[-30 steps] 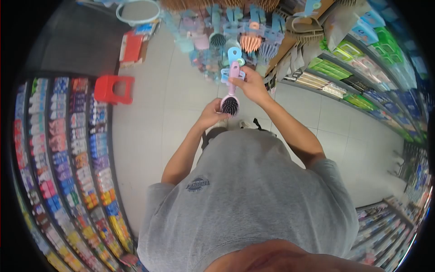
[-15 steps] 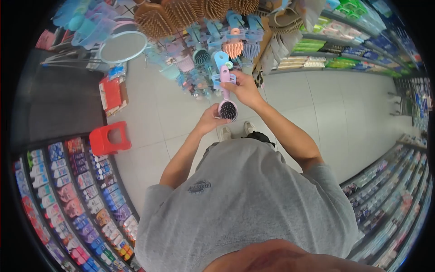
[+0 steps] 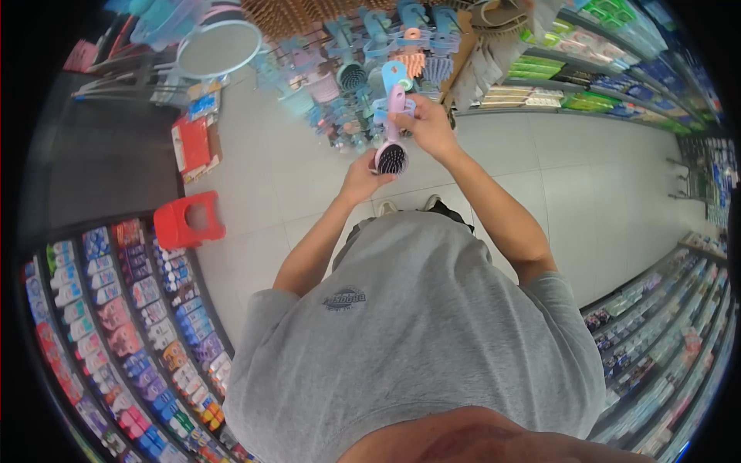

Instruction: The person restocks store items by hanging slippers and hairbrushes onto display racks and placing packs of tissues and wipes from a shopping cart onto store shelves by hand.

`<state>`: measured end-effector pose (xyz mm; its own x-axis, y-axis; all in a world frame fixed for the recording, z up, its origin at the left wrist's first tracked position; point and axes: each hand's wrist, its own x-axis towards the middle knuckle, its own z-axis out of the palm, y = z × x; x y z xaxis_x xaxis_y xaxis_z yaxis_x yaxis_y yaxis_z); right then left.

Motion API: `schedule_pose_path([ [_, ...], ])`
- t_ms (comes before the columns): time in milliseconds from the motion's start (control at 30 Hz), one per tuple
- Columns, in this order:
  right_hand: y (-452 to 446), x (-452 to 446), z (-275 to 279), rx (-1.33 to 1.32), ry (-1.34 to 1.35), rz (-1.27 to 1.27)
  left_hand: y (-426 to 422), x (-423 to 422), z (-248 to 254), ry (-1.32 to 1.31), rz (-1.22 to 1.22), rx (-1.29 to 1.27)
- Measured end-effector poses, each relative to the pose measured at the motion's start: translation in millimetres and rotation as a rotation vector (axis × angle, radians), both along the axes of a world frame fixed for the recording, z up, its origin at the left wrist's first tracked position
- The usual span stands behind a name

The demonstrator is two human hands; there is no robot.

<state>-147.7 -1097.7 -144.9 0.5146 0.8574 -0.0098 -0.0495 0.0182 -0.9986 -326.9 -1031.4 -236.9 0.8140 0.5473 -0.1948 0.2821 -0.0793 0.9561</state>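
A pink hairbrush (image 3: 393,159) with a black bristle pad is held between my two hands, its bristles facing up toward me and its handle pointing away. My left hand (image 3: 363,178) grips the edge of the brush head, thumb along its near rim. Around the handle, beside a light blue card at its top, my right hand (image 3: 426,123) is closed. Just beyond hangs a rack of brushes and combs, among them a dark-padded green brush (image 3: 353,76) and an orange comb-like brush (image 3: 409,63).
A round mirror (image 3: 219,49) hangs at the upper left. On the floor to the left stands a red plastic stool (image 3: 171,225). Packed shelves line the lower left, lower right and upper right. Pale tiled floor (image 3: 571,177) runs between them.
Both hands and the hairbrush have shifted slightly up and right in the view. The rack and mirror also sit differently as the view tilts. The grip looks the same.
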Motion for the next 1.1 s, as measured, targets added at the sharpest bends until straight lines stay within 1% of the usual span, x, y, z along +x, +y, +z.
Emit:
schedule_pose_path([
  [100, 12.7, 2.8, 17.0, 0.056, -0.024, 0.039, 7.3, 0.6, 6.6, -0.039, 0.107, -0.026],
  [167, 20.0, 5.5, 31.0, 0.049, -0.067, 0.064, 15.9, 1.8, 10.1, -0.075, 0.114, -0.028],
  [200, 29.1, 7.9, 25.8, 0.097, -0.072, 0.071, 20.4, 2.3, 8.8, -0.088, 0.134, 0.006],
  [300, 40.0, 8.2, 32.1, 0.120, -0.049, 0.119, 28.4, 2.2, 14.5, -0.096, 0.171, 0.031],
  [367, 44.0, 6.0, 35.9, 0.112, -0.036, 0.149, 30.5, 2.1, 19.8, -0.121, 0.240, 0.075],
  [467, 51.7, 4.4, 35.8, 0.135, -0.023, 0.205, 34.5, 3.2, 20.3, -0.125, 0.288, 0.047],
  [533, 57.0, 6.3, 35.5, 0.110, -0.106, 0.207, 38.1, 5.0, 18.5, -0.149, 0.297, 0.047],
  [567, 58.8, 6.4, 37.0, 0.112, -0.104, 0.210, 40.6, 6.1, 16.4, -0.135, 0.290, 0.084],
  [667, 65.4, 6.6, 38.0, 0.091, -0.137, 0.201, 53.3, 8.3, 4.5, -0.128, 0.277, 0.139],
  [733, 68.3, 8.9, 36.9, 0.054, -0.230, 0.183, 57.0, 8.2, -3.8, -0.130, 0.273, 0.152],
  [800, 72.0, 9.2, 35.4, 0.039, -0.225, 0.189, 59.3, 10.2, 5.9, -0.093, 0.277, 0.176],
  [867, 76.9, 11.6, 33.4, 0.025, -0.221, 0.193, 63.6, 12.2, 2.0, -0.060, 0.282, 0.191],
  [933, 85.5, 12.7, 30.1, -0.055, -0.408, 0.123, 70.1, 13.7, -3.8, -0.025, 0.284, 0.202],
  [1000, 101.4, 17.8, 16.6, -0.045, -0.419, 0.085, 77.7, 16.8, -3.4, -0.026, 0.271, 0.121],
  [1033, 109.7, 21.2, 10.0, -0.035, -0.434, 0.048, 83.2, 20.0, -4.2, -0.024, 0.270, 0.120],
  [1067, 114.5, 22.1, 10.8, -0.058, -0.522, -0.006, 88.4, 23.2, -6.5, -0.035, 0.292, 0.165],
  [1100, 118.8, 23.5, 11.4, -0.061, -0.520, -0.005, 92.5, 25.9, -9.1, -0.046, 0.314, 0.210],
])
